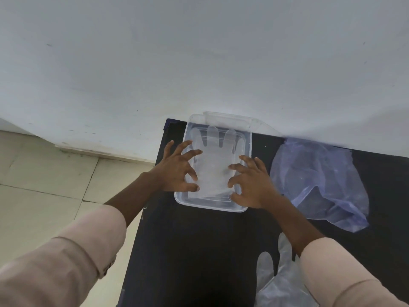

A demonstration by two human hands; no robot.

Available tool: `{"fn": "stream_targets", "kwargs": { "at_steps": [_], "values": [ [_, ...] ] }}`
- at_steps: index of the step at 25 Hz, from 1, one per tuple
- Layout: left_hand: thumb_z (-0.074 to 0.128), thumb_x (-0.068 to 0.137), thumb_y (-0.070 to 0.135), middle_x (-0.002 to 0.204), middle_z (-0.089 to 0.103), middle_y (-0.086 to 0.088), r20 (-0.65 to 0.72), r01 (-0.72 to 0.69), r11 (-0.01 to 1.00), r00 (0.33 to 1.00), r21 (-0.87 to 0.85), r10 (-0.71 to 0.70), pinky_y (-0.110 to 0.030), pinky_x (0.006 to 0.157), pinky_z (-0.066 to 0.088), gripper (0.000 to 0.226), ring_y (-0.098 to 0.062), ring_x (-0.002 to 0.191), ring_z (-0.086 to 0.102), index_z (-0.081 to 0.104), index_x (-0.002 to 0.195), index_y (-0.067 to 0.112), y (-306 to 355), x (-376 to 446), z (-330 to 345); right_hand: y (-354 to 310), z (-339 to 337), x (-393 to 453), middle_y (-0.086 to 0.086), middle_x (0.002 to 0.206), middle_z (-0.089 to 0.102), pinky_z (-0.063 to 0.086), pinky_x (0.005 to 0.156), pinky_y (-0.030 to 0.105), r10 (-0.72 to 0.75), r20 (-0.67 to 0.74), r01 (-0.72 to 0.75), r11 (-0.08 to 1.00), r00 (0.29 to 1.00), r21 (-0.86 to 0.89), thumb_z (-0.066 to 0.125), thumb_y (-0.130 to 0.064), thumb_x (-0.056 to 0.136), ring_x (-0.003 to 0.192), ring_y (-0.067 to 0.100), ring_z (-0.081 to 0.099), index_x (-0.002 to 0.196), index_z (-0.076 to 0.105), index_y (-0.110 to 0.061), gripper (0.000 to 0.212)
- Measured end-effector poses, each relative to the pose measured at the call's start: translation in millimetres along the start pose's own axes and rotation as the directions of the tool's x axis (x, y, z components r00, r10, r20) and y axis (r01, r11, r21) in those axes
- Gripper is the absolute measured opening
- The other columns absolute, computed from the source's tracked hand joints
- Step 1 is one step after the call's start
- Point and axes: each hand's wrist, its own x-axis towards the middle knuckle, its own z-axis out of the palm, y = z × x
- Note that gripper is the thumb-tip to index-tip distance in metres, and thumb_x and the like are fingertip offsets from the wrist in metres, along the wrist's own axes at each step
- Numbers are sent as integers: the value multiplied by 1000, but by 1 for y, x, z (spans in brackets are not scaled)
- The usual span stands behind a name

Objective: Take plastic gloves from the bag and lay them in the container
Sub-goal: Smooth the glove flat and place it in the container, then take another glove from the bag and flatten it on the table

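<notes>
A clear plastic container (211, 206) stands on the black table against the wall. A clear plastic glove (215, 151) lies flat inside it, fingers pointing toward the wall. My left hand (177, 168) hovers over the container's left rim, fingers spread and curled, tips near the glove. Opposite it, my right hand (252, 181) is over the right rim in the same pose. Neither hand grips anything. A bluish plastic bag (318, 178) lies crumpled to the right of the container. Another clear glove (280, 275) lies on the table near me, partly under my right sleeve.
The black table (199, 251) has its left edge running down past my left forearm, with tiled floor (44, 185) beyond it. A pale wall (199, 63) rises right behind the container. The container's clear lid (254, 121) leans behind it against the wall.
</notes>
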Motion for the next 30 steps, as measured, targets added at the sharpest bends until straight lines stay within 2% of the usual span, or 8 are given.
{"fn": "stream_targets", "kwargs": {
  "at_steps": [6, 10, 12, 15, 17, 22, 27, 30],
  "values": [
    [32, 72, 78, 162, 19, 8, 122, 58, 993, 990, 103, -71, -61, 115, -10, 67, -25, 150, -6, 76, 102, 36, 7, 2, -8, -2, -8, 4, -4, 162, 17, -13, 113, 60, 33, 177, -16, 995, 984, -97, 53, -44, 87, 149, 30, -8, 112, 68, -40, 29],
    [31, 79, 73, 162, 22, 1, 148, 96, 988, 983, 117, -113, -62, 115, -8, 65, -27, 151, -3, 62, 123, 37, 13, 2, -14, -3, -13, 5, 0, 162, 17, -9, 114, 59, 26, 194, -7, 995, 981, -102, 53, -37, 89, 149, 31, -4, 129, 55, -39, 40],
    [41, 88, 61, 156, 35, -1, 52, 114, 993, 992, 38, -116, -61, 116, -1, 52, -27, 150, 9, 57, 129, 34, 24, 4, -21, -4, -20, 3, 2, 159, 25, 2, 116, 56, 16, 107, -16, 1000, 994, 3, 54, -31, 90, 148, 28, 12, 138, 45, -34, 49],
    [54, 87, 45, 136, 58, 0, -202, 105, 953, 965, -286, -167, -56, 112, 26, 40, -26, 134, 44, 61, 123, 29, 50, 5, -34, -4, -33, -9, 3, 145, 48, 30, 111, 46, 52, -256, 30, 951, 965, 307, 57, -21, 88, 133, 23, 43, 137, 46, -24, 51],
    [63, 89, 32, 120, 67, 3, -275, 73, 812, 920, -579, -279, -45, 104, 44, 26, -19, 114, 58, 67, 113, 23, 74, 7, -48, -3, -45, -19, 3, 132, 58, 40, 96, 32, 192, -379, 69, 814, 905, 577, 61, -15, 89, 118, 18, 53, 130, 54, -17, 42],
    [62, 91, 15, 107, 73, -7, -39, 122, 445, 942, -887, -335, -23, 81, 48, 19, -15, 94, 65, 71, 108, 13, 151, 6, -72, 0, -62, -63, -4, 103, 69, 51, 77, 22, 541, -234, 111, 250, 808, 962, 62, -9, 89, 92, 3, 64, 109, 64, -18, 22],
    [60, 92, 11, 101, 70, -14, 51, 126, 443, 983, -887, -177, -9, 60, 47, 21, -12, 81, 63, 68, 111, 6, 205, -18, -52, -5, -40, -131, 9, 108, 70, 53, 83, 34, 670, -85, 39, 83, 737, 996, 61, -12, 90, 102, 22, 65, 104, 68, -16, 16],
    [60, 92, 17, 108, 72, -18, 99, 146, 456, 987, -878, -125, -23, 67, 45, 22, -17, 86, 64, 68, 112, 11, 225, -40, -27, -22, -11, -174, 8, 100, 70, 52, 75, 31, 713, 3, -42, 37, 701, 998, 64, -15, 89, 92, 21, 65, 99, 69, -18, 12]
  ]
}}
